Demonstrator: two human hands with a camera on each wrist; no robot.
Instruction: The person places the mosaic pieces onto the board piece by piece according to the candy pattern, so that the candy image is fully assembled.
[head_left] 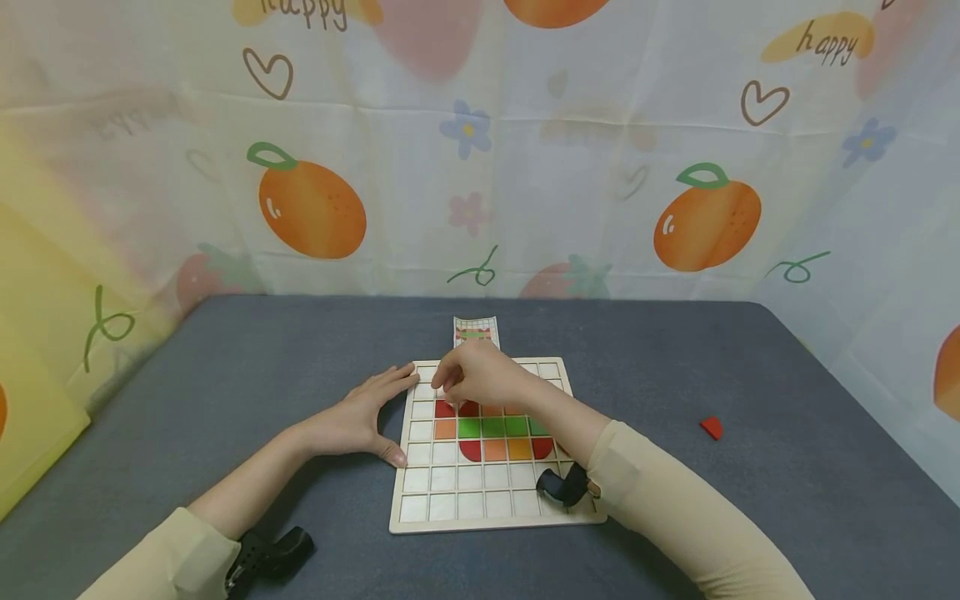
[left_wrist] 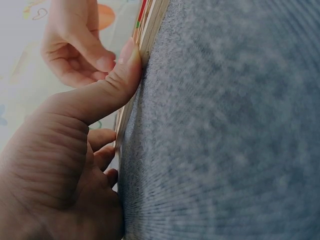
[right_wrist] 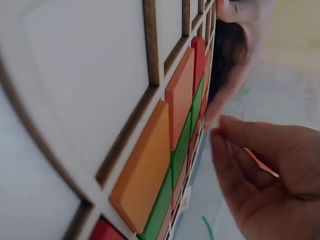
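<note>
A pale wooden grid board [head_left: 442, 527] lies on the table with coloured tiles in its middle rows: green tiles [head_left: 492, 427], orange tiles [left_wrist: 138, 15] omitted from clear sight in the left wrist view, and dark red rounded ones. My left hand [head_left: 352, 422] is spread along the board's left side, its thumb and fingertips touching the edge. Over the upper left cells is my right hand [head_left: 480, 375], thumb and forefinger pinched together above a red tile [head_left: 445, 409]. In the right wrist view those fingertips meet around what seems a tiny piece, mostly hidden.
Behind the board stands a small pattern card [head_left: 476, 326], partly covered by the right hand. A loose red tile [head_left: 712, 428] lies on the dark table [head_left: 645, 358] to the right. A printed curtain [head_left: 570, 175] hangs behind the table.
</note>
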